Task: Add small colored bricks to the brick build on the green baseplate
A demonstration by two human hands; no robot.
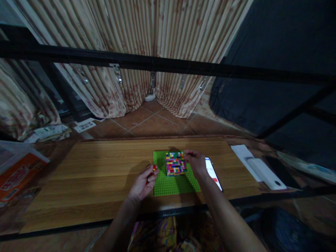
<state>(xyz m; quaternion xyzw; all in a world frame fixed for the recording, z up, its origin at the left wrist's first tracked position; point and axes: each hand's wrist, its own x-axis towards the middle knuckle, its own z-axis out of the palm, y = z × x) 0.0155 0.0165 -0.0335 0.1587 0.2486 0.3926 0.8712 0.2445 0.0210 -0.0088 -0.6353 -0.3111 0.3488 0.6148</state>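
A green studded baseplate [168, 185] lies on the wooden table. On its upper middle stands a block of many-coloured toy bricks [175, 164], built in rows. Left of the plate, my left hand [144, 182] is closed with small toy bricks [154, 168], red and yellow, showing at its fingertips. My right hand [195, 162] reaches over the plate's right side. Its fingertips are pinched together at the upper right corner of the brick block. Whether a brick sits between those fingers is too small to make out.
A phone with a lit screen [212, 171] lies right of the plate, partly behind my right wrist. Farther right are a white device [266, 173] and paper [240, 154]. An orange-and-white package [18, 171] is at the far left. A black rail [168, 64] crosses before the curtains [126, 31].
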